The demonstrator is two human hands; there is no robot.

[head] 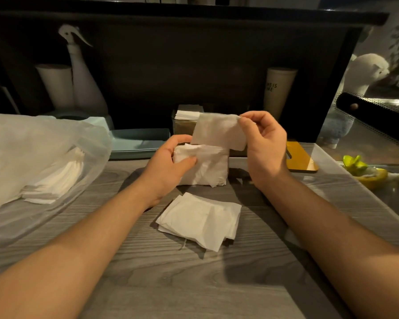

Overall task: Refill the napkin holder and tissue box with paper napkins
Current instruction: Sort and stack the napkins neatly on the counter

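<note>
Far left: clear plastic bag [32, 143] slumped on grey wood-grain counter [171, 284], stack of white napkins [55, 180] inside it, some poking out at the open edge. Behind the bag, against dark back panel: white paper roll [55, 85] upright, white spray bottle [84, 77] just beside it, touching or nearly so. Pale teal tissue box [134, 141] lying behind the bag's right end, partly hidden by it.

Centre: left hand [168, 166] gripping a folded wad of napkins [205, 166], thumb on the front face, fingers curled round the far side; wad's lower edge on or just above counter, cannot tell which. Loose pile of folded napkins [203, 219] flat on counter just in front, between the two forearms, edges fanned. Behind the wad: clear napkin holder [184, 125] with a few napkins standing in it, right half blocked by the raised sheet.

Right hand [263, 143] up above the wad, pinching single napkin [219, 132] at its top corner between thumb and fingertips; sheet hanging down to the wad's top.

Right: tall beige cup [279, 90] with dark lettering at back panel. Yellow-orange flat board [302, 160] behind right wrist, partly covered. Beyond glass edge: white plush animal [366, 72], cut lemon and lime pieces [364, 171].
</note>
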